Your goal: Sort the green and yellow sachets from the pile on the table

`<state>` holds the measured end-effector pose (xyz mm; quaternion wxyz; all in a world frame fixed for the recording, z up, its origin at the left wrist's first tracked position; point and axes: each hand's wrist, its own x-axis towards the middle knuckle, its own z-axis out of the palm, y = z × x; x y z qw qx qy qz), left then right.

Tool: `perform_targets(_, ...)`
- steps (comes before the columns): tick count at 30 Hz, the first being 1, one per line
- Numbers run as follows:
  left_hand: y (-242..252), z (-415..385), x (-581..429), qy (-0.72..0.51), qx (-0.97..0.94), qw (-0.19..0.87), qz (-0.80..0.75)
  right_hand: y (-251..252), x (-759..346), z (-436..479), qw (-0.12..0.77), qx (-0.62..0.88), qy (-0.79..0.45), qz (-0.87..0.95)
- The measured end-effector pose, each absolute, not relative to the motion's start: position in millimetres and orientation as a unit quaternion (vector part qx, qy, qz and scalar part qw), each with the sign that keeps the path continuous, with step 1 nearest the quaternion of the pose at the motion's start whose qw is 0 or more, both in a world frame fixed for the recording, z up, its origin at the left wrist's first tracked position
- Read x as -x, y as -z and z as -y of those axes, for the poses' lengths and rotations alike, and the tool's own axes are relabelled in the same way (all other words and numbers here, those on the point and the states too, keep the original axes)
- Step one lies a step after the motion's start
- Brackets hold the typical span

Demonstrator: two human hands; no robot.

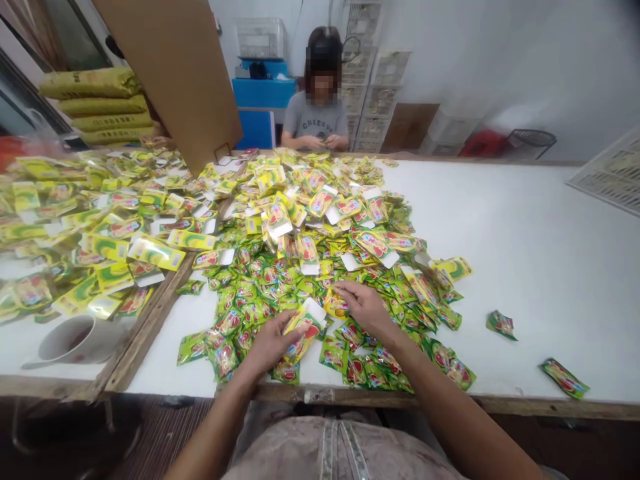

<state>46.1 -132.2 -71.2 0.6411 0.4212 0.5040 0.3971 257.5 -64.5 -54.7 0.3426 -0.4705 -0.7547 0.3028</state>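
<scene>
A big heap of small green and yellow sachets [310, 247] covers the near left part of a white table [540, 267]. My left hand [273, 347] is closed round a yellow carded packet with a white tab [306, 323], held just above the heap. My right hand [365, 307] rests palm down on the sachets, its fingers pinching a small yellow sachet [335, 305] right beside the packet.
A second table on the left carries more carded packets [85, 233] and a white cup [75, 339]. A cardboard sheet [175, 73] leans at the back. A person in a grey shirt [315, 120] sits across the table. Two stray sachets [564, 378] lie at right.
</scene>
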Motion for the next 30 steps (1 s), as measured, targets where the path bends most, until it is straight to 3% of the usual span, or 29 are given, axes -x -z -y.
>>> perform_targets(4,61,137,-46,-0.383,-0.406,0.678,-0.478,45,-245,71,0.305,0.393,-0.279,0.822)
perform_targets(9,61,143,-43,-0.365,-0.394,0.693,-0.48,49,-233,84,0.267,0.392,-0.42,0.774)
perform_targets(12,63,146,-40,-0.384,-0.344,0.699,-0.495,56,-229,83,0.302,0.431,-0.452,0.72)
perform_targets(15,63,150,-33,-0.412,-0.305,0.698,-0.5,60,-221,68,0.32,0.471,-0.381,0.729)
perform_targets(22,61,153,-21,-0.471,-0.267,0.663,-0.517,78,-206,42,0.1,0.432,-0.152,0.883)
perform_targets(26,65,152,-24,-0.479,-0.264,0.664,-0.51,90,-224,51,0.112,0.448,-0.092,0.882)
perform_targets(30,69,148,-32,-0.472,-0.28,0.665,-0.507,92,-249,62,0.24,0.509,-0.162,0.811)
